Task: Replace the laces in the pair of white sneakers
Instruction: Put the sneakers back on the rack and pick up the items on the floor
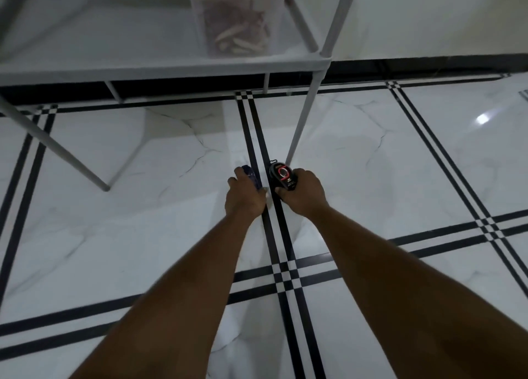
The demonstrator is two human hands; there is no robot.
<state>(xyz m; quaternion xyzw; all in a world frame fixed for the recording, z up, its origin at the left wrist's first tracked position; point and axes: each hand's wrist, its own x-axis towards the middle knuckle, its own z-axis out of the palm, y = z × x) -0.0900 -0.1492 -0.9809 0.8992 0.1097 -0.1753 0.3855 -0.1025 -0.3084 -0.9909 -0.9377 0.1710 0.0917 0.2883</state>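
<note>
- Your two bare forearms reach out from the bottom edge of the view over the white marble floor (114,235), crossing the black double stripes (281,275) where they meet in a checkered knot.
- Your left hand (245,195) has its fingers curled around a small dark blue pack (251,177); only its top edge shows past your knuckles, and its contents cannot be made out.
- Your right hand (304,194) grips a black pack with a red ring on its face (283,177), thumb on the near left edge and fingers wrapped around the right side.
- The two packs are held just beside each other, apart, above the black stripe that runs away from you. Whether they touch the floor cannot be told.
- Just beyond the black pack, the foot of a grey rack leg (303,121) meets the floor.
- Farther out, the grey rack shelf (143,64) spans the top left of the view, with another slanted leg (57,150) coming down at the left.
- On that shelf, near its right front corner, stands a clear plastic jar with a red lid (237,21), filled with pale and reddish pieces.
- The white sneakers are not visible.
- A bright light reflection (483,118) sits on the floor at the far right.
</note>
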